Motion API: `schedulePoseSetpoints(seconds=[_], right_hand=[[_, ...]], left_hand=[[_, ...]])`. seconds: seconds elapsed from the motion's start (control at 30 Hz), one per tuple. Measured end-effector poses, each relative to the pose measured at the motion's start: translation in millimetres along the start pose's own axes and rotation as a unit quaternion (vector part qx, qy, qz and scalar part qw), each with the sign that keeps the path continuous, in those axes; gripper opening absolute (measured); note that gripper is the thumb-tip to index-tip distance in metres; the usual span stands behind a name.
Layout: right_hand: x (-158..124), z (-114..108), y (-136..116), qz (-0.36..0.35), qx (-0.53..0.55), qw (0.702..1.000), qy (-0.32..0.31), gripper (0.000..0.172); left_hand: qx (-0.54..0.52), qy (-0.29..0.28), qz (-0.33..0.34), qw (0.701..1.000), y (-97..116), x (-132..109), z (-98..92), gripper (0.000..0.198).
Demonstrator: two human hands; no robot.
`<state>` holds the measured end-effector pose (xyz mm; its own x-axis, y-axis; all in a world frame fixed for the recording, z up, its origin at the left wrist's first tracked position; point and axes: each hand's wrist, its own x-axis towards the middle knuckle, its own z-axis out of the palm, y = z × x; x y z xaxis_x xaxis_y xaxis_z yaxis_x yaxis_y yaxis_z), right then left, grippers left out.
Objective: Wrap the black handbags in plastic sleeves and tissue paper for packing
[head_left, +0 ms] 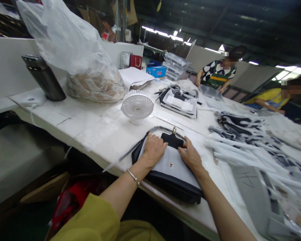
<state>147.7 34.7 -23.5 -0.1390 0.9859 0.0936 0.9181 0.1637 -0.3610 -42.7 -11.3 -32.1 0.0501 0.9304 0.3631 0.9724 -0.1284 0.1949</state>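
A black handbag (174, 185) lies near the table's front edge, its front panel covered by a pale grey sheet (163, 167). Its short black flap (173, 140) carries a metal clasp piece (174, 131) at the tip, and a small gold-coloured stud shows on the front. My left hand (154, 147) grips the bag's upper edge left of the flap, thumb on the front, fingers bent over the edge. On the flap's other side, my right hand (190, 154) holds the same edge, its fingertips partly hidden. A wrapped handle loops behind the flap.
A small white fan (137, 105) stands just beyond the bag. At the left are a dark thermos (43, 78) and a large plastic bag (90, 73). Farther back lies another wrapped handbag (179, 102). Wrapped straps (240, 125) and a grey bin (253, 197) fill the right. Two people work across the table.
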Motion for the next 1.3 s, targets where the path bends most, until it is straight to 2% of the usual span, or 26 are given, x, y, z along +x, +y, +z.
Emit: schedulePoseSetpoints(seconds=[0.13,0.3,0.47,0.67,0.83,1.03,1.2,1.3], right_hand=[[1.7,-3.0,5.1,-0.035,0.126,0.991,0.031,0.066],[-0.3,-3.1,6.3,-0.123,0.198,0.97,0.064,0.03],[-2.6,1.3,7.5,-0.207,0.18,0.956,0.108,0.015],[-13.1,-1.9,6.2,-0.239,0.154,0.95,0.127,0.018],[-18.4,-16.2,-6.5,-0.336,0.078,0.933,0.107,0.025],[-19.1,-27.7,-22.0,-0.425,-0.025,0.901,0.079,0.02],[-34.0,-38.7,-28.2,-0.424,0.009,0.905,0.008,0.022],[-52.7,-48.0,-30.6,-0.422,0.018,0.906,-0.001,0.028]], left_hand=[[-0.002,0.004,-0.009,1.0,1.2,0.1,-1.1,0.036],[-0.007,0.012,-0.009,1.0,1.7,-0.2,-0.4,0.029],[-0.016,0.036,-0.045,0.998,0.5,0.1,2.1,0.022],[-0.023,0.043,-0.089,0.995,-1.1,-0.7,2.7,0.029],[-0.032,0.016,-0.077,0.996,-1.7,-2.1,0.4,0.027],[-0.067,-0.006,-0.077,0.995,-5.0,-2.2,-0.6,0.027],[-0.106,-0.018,-0.077,0.991,-8.6,-2.5,-5.2,0.031],[-0.112,-0.026,-0.071,0.991,-8.6,-3.8,-8.8,0.031]])
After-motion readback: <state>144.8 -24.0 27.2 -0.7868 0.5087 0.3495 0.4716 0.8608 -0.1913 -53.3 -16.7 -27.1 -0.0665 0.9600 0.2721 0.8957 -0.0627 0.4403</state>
